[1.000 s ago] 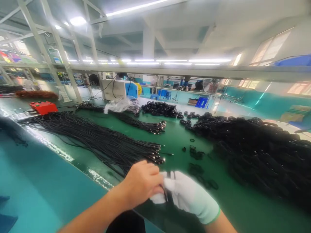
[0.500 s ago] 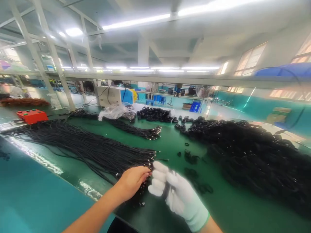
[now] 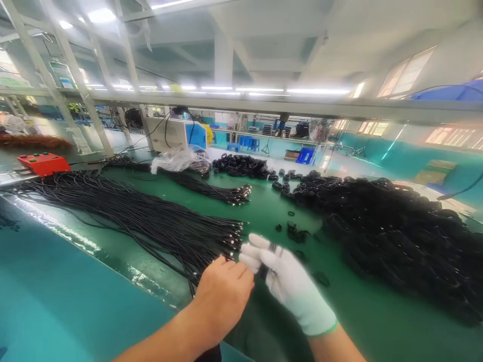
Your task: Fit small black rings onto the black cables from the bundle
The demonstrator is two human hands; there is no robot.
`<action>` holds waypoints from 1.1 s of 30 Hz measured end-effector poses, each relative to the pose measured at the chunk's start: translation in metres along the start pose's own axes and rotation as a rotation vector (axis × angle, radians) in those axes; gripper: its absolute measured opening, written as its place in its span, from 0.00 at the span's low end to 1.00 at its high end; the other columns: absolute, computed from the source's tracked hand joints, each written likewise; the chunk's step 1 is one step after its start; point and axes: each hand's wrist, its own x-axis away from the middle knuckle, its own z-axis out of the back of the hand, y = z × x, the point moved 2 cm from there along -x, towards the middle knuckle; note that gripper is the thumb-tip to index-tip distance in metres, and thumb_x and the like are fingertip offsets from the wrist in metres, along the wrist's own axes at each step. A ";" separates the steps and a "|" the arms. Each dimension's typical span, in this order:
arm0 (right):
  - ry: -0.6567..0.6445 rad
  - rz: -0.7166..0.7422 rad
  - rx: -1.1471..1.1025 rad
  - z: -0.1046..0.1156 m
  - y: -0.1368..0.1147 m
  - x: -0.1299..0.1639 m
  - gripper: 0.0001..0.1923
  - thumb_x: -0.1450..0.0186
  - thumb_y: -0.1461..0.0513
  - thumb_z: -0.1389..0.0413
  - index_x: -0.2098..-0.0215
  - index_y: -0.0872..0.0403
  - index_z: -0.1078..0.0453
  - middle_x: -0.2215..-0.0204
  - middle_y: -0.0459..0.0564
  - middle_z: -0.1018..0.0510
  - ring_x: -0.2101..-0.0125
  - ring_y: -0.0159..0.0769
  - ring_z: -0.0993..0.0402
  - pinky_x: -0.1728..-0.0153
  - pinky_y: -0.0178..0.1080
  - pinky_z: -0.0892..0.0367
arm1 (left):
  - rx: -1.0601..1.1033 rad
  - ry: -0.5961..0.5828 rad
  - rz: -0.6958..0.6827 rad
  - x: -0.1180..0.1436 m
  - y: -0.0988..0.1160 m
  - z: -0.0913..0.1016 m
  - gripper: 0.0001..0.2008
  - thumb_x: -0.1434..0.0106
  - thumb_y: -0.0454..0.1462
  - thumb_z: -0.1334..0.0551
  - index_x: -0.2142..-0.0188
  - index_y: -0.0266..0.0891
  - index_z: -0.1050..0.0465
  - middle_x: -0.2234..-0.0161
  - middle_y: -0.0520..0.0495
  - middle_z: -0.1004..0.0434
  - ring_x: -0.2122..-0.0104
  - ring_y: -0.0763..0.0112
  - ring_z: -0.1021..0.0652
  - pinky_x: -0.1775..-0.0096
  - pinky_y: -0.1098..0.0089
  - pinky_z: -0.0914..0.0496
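**Bare left hand [image 3: 226, 289] turned knuckles-up beside the white-gloved right hand [image 3: 287, 279]**

Since half a second ago, the left hand has been rolled over and drawn closer to the near table edge, away from the cable ends. Its fingers are curled inward and their tips hidden; whether anything is grasped cannot be told. Thin black bands [image 3: 263, 271] are held in the right hand, between thumb and bent fingers.

The long black cables [image 3: 143, 211] with shiny metal tips are laid in a broad bundle on the glossy green tabletop [image 3: 350, 322], their ends just beyond the left hand. A smaller bundle of black cables [image 3: 211, 188] is placed behind them, partly covered by crumpled clear plastic film [image 3: 175, 160]. On the right, a large heap of coiled black cords [image 3: 396, 236] is spread, with small black scraps [image 3: 297, 233] scattered nearer the glove.

At the far left, a red control box with green buttons [image 3: 47, 163] is set by the cables. A white-and-blue machine casing [image 3: 168, 134] is seen behind the film. The table is spanned by a grey metal shelf [image 3: 264, 105]; beyond it, a blue plastic crate [image 3: 305, 155] and a barred window [image 3: 407, 73] are seen.
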 end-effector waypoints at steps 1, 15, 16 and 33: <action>-0.022 -0.025 0.017 -0.003 0.003 0.000 0.20 0.44 0.60 0.37 0.55 0.57 0.32 0.64 0.53 0.24 0.63 0.40 0.30 0.54 0.48 0.39 | -0.029 0.017 -0.090 -0.003 -0.005 0.005 0.10 0.37 0.31 0.47 0.75 0.39 0.34 0.76 0.51 0.29 0.75 0.69 0.31 0.69 0.66 0.43; -0.344 -0.420 -0.216 -0.015 0.038 0.011 0.14 0.45 0.63 0.37 0.64 0.62 0.32 0.75 0.47 0.34 0.73 0.31 0.36 0.63 0.41 0.38 | 0.279 -0.121 -0.403 -0.035 -0.054 0.026 0.06 0.39 0.39 0.39 0.72 0.41 0.28 0.72 0.55 0.24 0.67 0.74 0.28 0.48 0.66 0.43; -0.344 -0.435 -0.235 -0.016 0.038 0.011 0.12 0.45 0.64 0.38 0.65 0.62 0.33 0.76 0.46 0.34 0.74 0.30 0.36 0.64 0.40 0.38 | 0.258 -0.077 -0.370 -0.034 -0.054 0.027 0.06 0.39 0.38 0.40 0.71 0.41 0.27 0.69 0.53 0.24 0.63 0.72 0.28 0.48 0.65 0.43; -0.378 -0.409 -0.119 -0.018 0.039 0.020 0.22 0.48 0.55 0.36 0.63 0.64 0.29 0.75 0.57 0.20 0.64 0.50 0.23 0.59 0.53 0.34 | 1.192 -0.397 0.361 -0.008 -0.048 0.010 0.06 0.43 0.37 0.40 0.67 0.36 0.29 0.77 0.56 0.34 0.79 0.78 0.34 0.77 0.78 0.40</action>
